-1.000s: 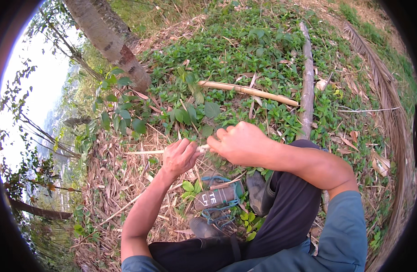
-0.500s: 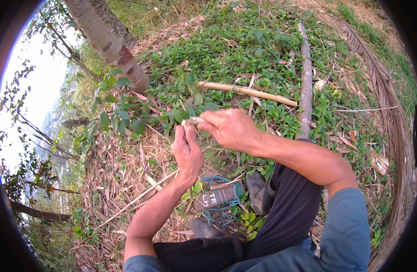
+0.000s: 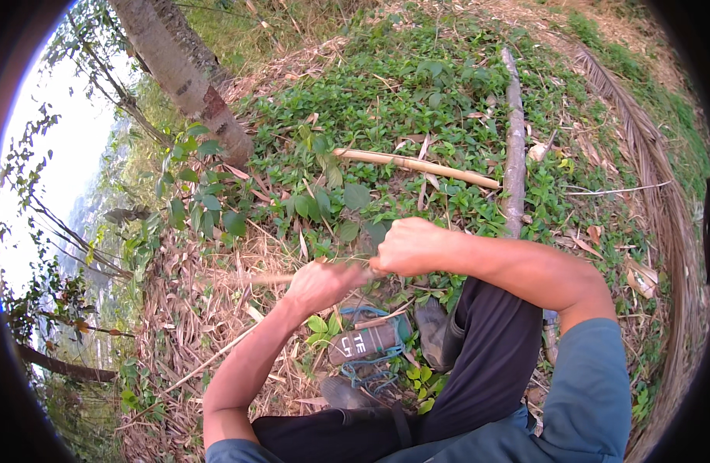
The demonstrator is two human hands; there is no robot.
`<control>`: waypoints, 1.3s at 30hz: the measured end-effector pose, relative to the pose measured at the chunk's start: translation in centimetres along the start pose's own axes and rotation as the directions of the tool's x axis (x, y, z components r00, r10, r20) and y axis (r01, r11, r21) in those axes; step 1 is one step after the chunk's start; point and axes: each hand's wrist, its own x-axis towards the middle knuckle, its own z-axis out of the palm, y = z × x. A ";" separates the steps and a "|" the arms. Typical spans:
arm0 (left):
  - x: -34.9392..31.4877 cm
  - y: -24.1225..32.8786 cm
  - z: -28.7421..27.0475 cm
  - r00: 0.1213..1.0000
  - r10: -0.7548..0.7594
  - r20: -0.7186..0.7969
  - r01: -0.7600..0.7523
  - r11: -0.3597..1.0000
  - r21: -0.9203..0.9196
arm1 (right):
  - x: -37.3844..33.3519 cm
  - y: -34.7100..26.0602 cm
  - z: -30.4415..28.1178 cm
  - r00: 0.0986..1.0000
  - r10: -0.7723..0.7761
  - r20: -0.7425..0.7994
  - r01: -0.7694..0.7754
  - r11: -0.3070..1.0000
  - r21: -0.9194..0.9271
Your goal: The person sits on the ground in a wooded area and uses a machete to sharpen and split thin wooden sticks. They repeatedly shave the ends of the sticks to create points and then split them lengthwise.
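Note:
My left hand [image 3: 324, 285], smeared by motion, is closed around a thin pale stick [image 3: 264, 278], whose blurred end pokes out to the left. Closed into a fist, my right hand [image 3: 409, 245] meets it from the right. Something small and pale shows where the two hands come together, but the right fingers hide what they grip. Below the hands, on the ground between my boots, lies a brown and green sheath-like holder [image 3: 362, 344] wound with blue cord [image 3: 386, 376].
A bamboo length [image 3: 420, 167] lies ahead among green leaves, its right end near a grey log [image 3: 514, 147]. A leaning tree trunk [image 3: 189, 77] rises at far left. Dry palm frond [image 3: 648, 147] curves along the right. My boot [image 3: 434, 332] rests beside the holder.
Both hands have moved down and to the right. The left hand has turned from fingers-up to sideways, and the stick now shows on its left side.

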 end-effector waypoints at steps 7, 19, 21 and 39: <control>-6.6 2.4 -0.3 0.930 -0.274 -0.244 0.104 0.833 -0.543 | -3.0 4.4 -0.1 0.916 0.045 -0.398 0.005 0.992 0.124; -6.4 5.1 -5.8 0.857 -0.501 -0.125 -0.229 -0.153 -0.961 | -1.5 2.2 -3.3 0.754 0.533 -0.385 -0.275 0.787 0.551; -6.2 5.1 -5.9 0.843 -0.523 -0.127 -0.250 -0.171 -0.953 | -1.3 1.4 -3.2 0.783 0.487 -0.387 -0.239 0.810 0.536; -6.1 5.0 -6.7 0.819 -0.560 -0.126 -0.240 -0.135 -0.961 | -18.4 5.7 12.7 -0.013 0.972 -0.234 -0.093 0.231 0.968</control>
